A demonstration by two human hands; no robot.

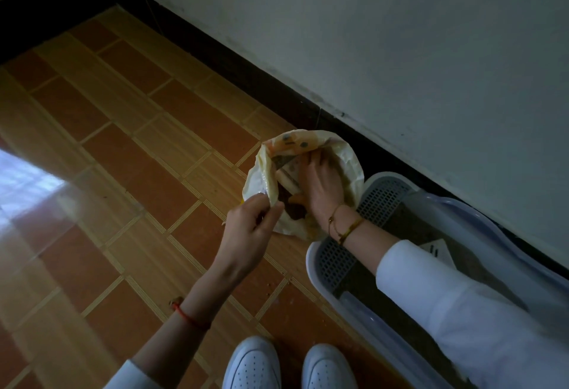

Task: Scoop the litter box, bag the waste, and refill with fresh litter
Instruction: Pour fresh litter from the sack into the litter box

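Observation:
A pale yellow plastic bag (348,161) sits open on the tiled floor beside the litter box (341,262). My left hand (252,222) pinches the bag's near rim and holds it open. My right hand (323,185) reaches down inside the bag, its fingers among paper scraps (289,170) and dark waste (295,208); what the fingers hold is hidden. The litter box is light blue with a perforated grey step, and my right forearm crosses over it. Dark litter (409,228) shows inside the box.
A dark skirting board (215,59) and a pale wall (400,34) run behind the bag and box. My white shoes (255,364) stand at the bottom edge. A white printed packet (437,250) lies in the box. Litter crumbs are scattered on the tiles (271,290).

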